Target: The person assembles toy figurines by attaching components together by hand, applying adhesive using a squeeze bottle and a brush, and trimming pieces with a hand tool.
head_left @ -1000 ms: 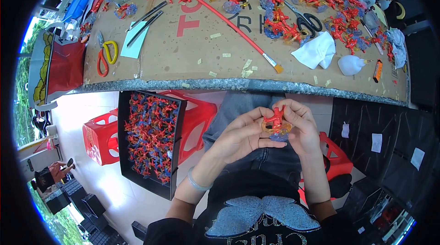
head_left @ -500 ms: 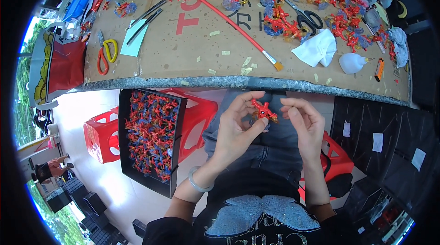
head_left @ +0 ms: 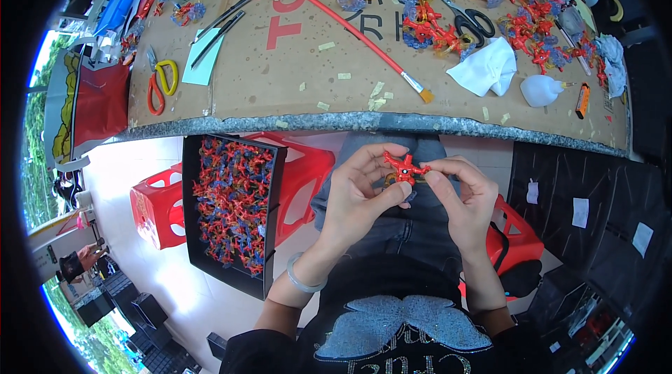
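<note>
Pinching a red star-shaped piece (head_left: 404, 166), both hands (head_left: 413, 199) hover beside a black tray (head_left: 190, 220) heaped with similar pieces (head_left: 234, 202).

cardboard-covered workbench (head_left: 280, 73), white floor (head_left: 140, 164), daylight at left.

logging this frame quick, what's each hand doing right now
Left hand: closed, pinching the small red star-shaped plastic piece.
Right hand: closed, fingertips on the same piece.
</note>
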A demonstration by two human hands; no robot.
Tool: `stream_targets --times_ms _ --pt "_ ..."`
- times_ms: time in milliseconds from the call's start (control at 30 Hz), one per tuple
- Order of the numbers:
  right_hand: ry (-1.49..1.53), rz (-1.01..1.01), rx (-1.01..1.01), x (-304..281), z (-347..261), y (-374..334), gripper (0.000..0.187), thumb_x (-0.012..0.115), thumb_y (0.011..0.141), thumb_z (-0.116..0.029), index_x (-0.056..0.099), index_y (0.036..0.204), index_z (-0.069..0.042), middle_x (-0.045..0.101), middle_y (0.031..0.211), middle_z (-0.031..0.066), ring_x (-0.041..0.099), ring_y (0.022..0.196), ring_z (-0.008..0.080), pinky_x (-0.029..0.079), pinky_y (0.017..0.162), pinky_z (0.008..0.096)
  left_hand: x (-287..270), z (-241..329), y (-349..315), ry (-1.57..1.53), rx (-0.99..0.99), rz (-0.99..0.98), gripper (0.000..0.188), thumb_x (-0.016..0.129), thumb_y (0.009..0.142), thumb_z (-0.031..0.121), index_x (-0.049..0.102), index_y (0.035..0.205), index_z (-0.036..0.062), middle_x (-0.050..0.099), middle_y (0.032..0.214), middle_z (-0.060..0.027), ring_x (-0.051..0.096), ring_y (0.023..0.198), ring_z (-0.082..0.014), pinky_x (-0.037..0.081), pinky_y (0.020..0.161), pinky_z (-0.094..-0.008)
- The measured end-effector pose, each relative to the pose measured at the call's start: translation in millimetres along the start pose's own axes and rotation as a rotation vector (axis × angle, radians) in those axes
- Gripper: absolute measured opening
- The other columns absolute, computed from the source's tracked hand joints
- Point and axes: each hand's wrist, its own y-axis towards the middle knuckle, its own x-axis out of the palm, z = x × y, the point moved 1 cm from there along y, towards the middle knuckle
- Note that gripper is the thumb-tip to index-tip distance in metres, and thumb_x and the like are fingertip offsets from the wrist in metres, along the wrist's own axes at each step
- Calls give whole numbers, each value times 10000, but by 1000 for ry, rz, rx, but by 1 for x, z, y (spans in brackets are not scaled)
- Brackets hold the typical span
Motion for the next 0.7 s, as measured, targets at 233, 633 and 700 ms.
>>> stream_targets --times_ms 233,633,700 --pt "58 -24 20 1 2 1 112 652 836 -30 684 921 36 638 812 76 556 734 113 438 689 234 -3 -2 -1 7 22 -1 397 655 798 -89 517 1168 -53 596 1068 -112 590 972 -140 582 701 -261" --pt "71 -42 4 1 8 1 116 620 864 -20 666 941 53 625 917 99 576 836 140 453 770 243 -17 -13 1 -213 -116 -101 339 596 941 272 556 1128 -9 583 1100 -77 568 991 -121 495 837 -292" --pt "78 -39 9 0 10 1 115 619 864 -19 666 940 54 622 928 101 580 852 145 455 778 245 -15 -8 3 -234 -134 -178 349 613 930 257 542 1148 -6 573 1124 -84 565 1020 -137 497 846 -297"
